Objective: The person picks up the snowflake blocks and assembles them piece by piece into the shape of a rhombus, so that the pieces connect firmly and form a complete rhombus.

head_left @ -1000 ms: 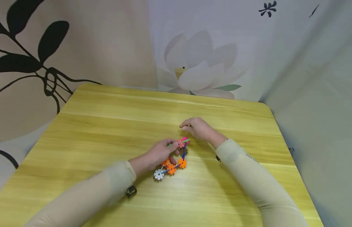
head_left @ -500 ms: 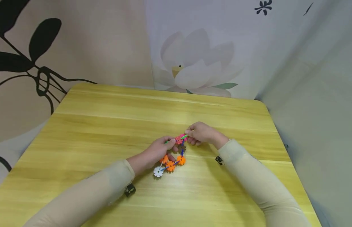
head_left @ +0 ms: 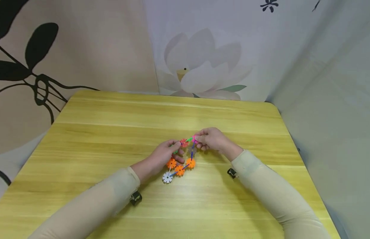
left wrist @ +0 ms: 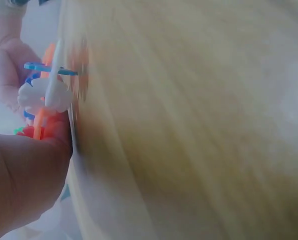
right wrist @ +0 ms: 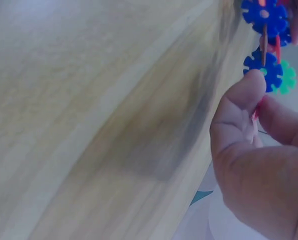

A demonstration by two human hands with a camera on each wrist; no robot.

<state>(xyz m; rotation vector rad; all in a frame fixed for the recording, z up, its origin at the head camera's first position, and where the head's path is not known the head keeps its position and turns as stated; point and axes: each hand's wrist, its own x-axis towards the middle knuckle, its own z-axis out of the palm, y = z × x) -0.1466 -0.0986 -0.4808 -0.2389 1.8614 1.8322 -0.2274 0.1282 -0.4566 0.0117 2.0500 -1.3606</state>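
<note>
Several notched plastic snowflake discs are joined edge to edge in a loop between the hands. My left hand [head_left: 162, 154] grips the loop's left side, beside a coral red disc [head_left: 184, 142], and its fingers hide part of it. My right hand [head_left: 215, 140] pinches a pink disc [head_left: 194, 138] at the upper right; a green disc [head_left: 189, 139] seen edge-on links it to the red one. Blue discs [right wrist: 263, 71] show by the right thumb in the right wrist view. Orange discs [head_left: 179, 170] and a white disc [head_left: 167, 177] form the loop's near side.
The work takes place over a wood-grain table [head_left: 119, 116]. Its far edge meets a wall hanging with a printed lotus [head_left: 203, 66], and a pale curtain [head_left: 331, 99] hangs along the right. Dark wrist straps with cameras sit under both sleeves.
My right hand has come down to the loop and taken hold of the pink disc. The pink and red discs now stand farther apart, with the green one between them. The head view has shifted slightly.
</note>
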